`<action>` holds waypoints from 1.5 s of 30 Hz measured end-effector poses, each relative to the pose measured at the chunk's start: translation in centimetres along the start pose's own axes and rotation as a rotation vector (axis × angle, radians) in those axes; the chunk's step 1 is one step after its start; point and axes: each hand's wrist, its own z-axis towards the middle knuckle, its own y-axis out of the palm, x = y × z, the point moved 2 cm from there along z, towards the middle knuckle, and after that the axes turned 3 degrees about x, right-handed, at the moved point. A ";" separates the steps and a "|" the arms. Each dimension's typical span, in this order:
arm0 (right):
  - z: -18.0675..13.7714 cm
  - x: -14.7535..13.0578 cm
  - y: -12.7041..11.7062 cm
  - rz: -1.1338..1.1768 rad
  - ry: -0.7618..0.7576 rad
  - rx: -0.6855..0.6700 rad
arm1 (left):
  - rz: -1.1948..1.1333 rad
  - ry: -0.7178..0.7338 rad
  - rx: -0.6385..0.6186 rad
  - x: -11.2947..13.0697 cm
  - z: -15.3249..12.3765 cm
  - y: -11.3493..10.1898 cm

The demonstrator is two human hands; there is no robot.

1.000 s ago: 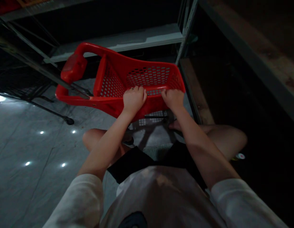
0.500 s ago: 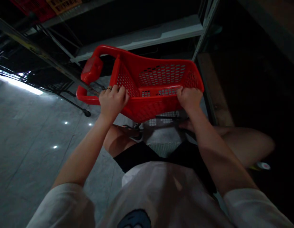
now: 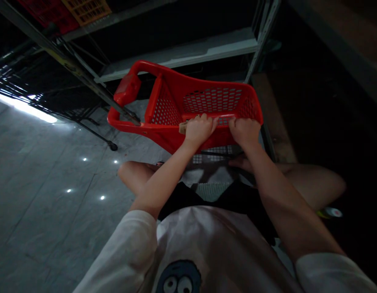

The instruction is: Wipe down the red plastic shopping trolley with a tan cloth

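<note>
A red plastic shopping cart (image 3: pixel 206 86) with perforated sides stands in front of me, its handle at the left. My right hand (image 3: pixel 245 131) is closed over the near rim, close to the cart's front end. On the same rim, to its left, my left hand (image 3: pixel 201 129) is closed around a small tan piece (image 3: pixel 182 127) that looks like a cloth or sponge. Only the piece's left end shows; my fingers hide the rest. Through the mesh the basket's floor is partly seen.
A metal shelf rack (image 3: pixel 182 57) stands behind the cart, with a red crate (image 3: pixel 51 18) and a yellow crate (image 3: pixel 86 11) at the upper left. A metal pole (image 3: pixel 72 73) crosses near the handle. A wooden beam (image 3: pixel 276 118) lies on the right.
My left hand has slid right along the near rim toward my right hand, and the tan piece now shows. The cart sits slightly further right in view; my right hand keeps its place on the rim.
</note>
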 end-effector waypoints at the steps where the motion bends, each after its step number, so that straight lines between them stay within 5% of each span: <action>1: 0.0 0.3 0.0 0.002 -0.003 -0.010 | 0.017 0.039 -0.029 -0.7 -0.3 -0.5; 8: -0.3 0.7 0.0 0.012 0.029 -0.031 | 0.226 -0.073 0.064 -10.5 -5.3 -7.4; 11: -0.6 0.0 0.0 0.018 0.030 -0.031 | 0.230 -0.168 0.089 -12.1 -6.1 -8.0; 14: -0.7 -0.7 -0.1 0.012 0.022 -0.032 | 0.158 -0.219 0.099 -10.6 -5.0 -6.0; 20: 0.1 -1.4 0.0 -0.005 0.014 -0.035 | 0.046 -0.096 0.082 -3.5 -1.2 -0.5; 25: 0.7 -0.8 0.0 -0.034 -0.009 -0.046 | 0.026 0.110 0.043 -1.7 -0.3 0.0; 28: 0.4 -0.5 -0.3 -0.049 -0.003 -0.078 | 0.031 0.196 0.006 -4.7 -1.7 -1.9; 33: -0.8 -0.9 -0.7 -0.008 -0.001 -0.104 | 0.067 -0.006 0.023 -13.3 -5.6 -6.7; 36: -1.5 -1.5 -0.7 0.016 0.012 -0.102 | 0.088 -0.116 0.106 -15.9 -7.0 -7.6; 40: -1.4 -2.3 -0.4 0.034 0.013 -0.101 | 0.079 -0.286 0.148 -14.0 -6.3 -5.0; 45: -0.4 -2.8 0.0 0.043 -0.023 -0.091 | 0.065 -0.211 0.039 -5.8 -3.0 0.0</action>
